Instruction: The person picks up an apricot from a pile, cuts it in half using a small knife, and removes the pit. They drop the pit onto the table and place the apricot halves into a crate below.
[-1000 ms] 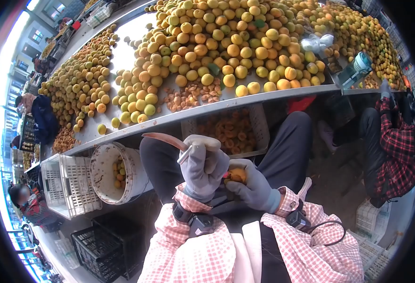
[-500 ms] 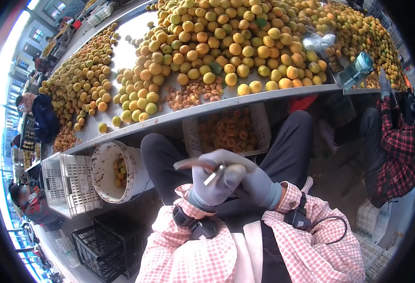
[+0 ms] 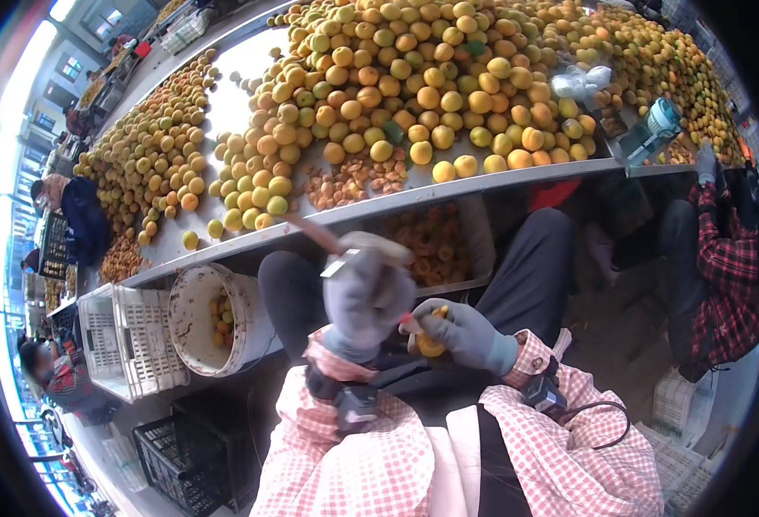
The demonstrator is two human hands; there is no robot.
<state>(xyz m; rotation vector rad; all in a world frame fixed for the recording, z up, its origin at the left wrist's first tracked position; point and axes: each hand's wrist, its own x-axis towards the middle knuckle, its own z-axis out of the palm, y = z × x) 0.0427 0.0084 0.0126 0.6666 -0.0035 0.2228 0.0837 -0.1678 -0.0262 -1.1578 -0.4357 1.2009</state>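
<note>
My left hand [image 3: 366, 297], in a grey glove and blurred by motion, is closed around a tool. A brown handle-like end [image 3: 315, 233] sticks out above it, with a flat silver piece [image 3: 341, 263] beside it; I cannot make out the tool's exact kind. My right hand [image 3: 472, 336], gloved too, grips an apricot [image 3: 431, 343] between thumb and fingers. A small reddish tip [image 3: 407, 320] shows between the hands, close to the fruit. Below them, between my knees, a pale crate [image 3: 481, 246] holds opened apricot halves [image 3: 431, 250].
A metal-edged table [image 3: 327, 213] carries heaped apricots [image 3: 431, 77] and brown scraps [image 3: 353, 181]. At left stand a white bucket [image 3: 259, 314] with some fruit and white crates [image 3: 129, 336]. A bottle [image 3: 651, 133] lies on the right, near a person in a plaid sleeve [image 3: 728, 258].
My hands were together over my lap and have come apart. The left one has risen with the tool, and the apricot in the right one now shows.
</note>
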